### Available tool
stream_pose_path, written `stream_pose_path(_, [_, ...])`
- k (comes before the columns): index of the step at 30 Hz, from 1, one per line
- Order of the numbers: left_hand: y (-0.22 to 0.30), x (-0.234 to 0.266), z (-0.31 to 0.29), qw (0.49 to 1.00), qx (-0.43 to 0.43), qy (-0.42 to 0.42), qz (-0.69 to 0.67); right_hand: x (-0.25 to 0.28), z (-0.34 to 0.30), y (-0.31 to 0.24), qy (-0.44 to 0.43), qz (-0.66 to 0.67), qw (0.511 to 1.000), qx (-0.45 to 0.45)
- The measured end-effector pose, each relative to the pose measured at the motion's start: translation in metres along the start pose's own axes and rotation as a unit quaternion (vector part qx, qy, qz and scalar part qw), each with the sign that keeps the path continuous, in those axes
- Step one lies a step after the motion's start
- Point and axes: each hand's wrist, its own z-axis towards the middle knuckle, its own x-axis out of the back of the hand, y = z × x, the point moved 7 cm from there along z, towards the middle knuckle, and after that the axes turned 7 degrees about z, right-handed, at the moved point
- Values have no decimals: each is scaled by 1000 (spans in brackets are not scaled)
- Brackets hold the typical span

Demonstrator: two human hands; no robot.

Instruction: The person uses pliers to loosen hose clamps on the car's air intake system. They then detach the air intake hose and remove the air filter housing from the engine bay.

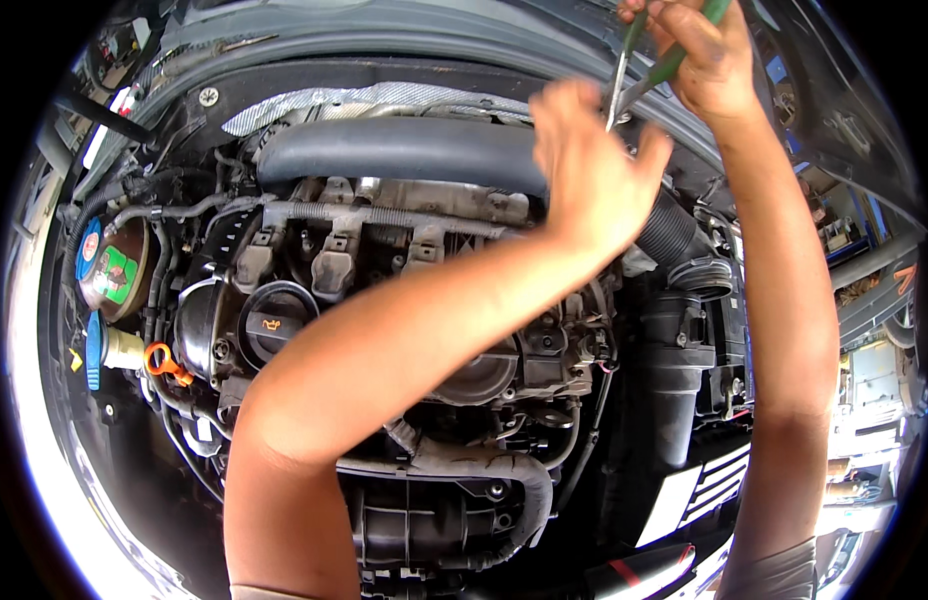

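Note:
My right hand (706,65), at the upper right, is closed round the green handles of a pair of pliers (668,66). The metal jaws point down and to the left, toward the back right corner of the engine bay. My left hand (602,175) reaches across the engine with its thumb spread away from its fingers. It is just below the jaws, beside the right end of a thick black pipe (404,150). Its fingers are slightly blurred, and I see nothing held in it. The palm hides whatever is behind it.
Under my left forearm lies the engine, with a black oil filler cap (274,322) and an orange dipstick ring (168,362). Fluid reservoirs (117,262) stand at the left. A ribbed air hose (674,230) and black air duct (674,350) are on the right.

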Motion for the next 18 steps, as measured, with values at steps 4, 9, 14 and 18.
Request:
stream_pose_path(4, [16, -37, -92, 916, -186, -344, 91, 12, 3, 0, 65, -41, 997, -22])
stream_pose_path(9, [1, -92, -96, 860, -338, -274, 265, 8, 3, -3, 74, -55, 996, -20])
stream_pose_path(14, [-13, -137, -99, 806, -372, -340, 310, 1, 3, -1, 80, -56, 995, -16])
stream_pose_path(18, [-15, -139, -101, 797, -388, -322, 333, 0, 2, -2, 79, -65, 995, -23])
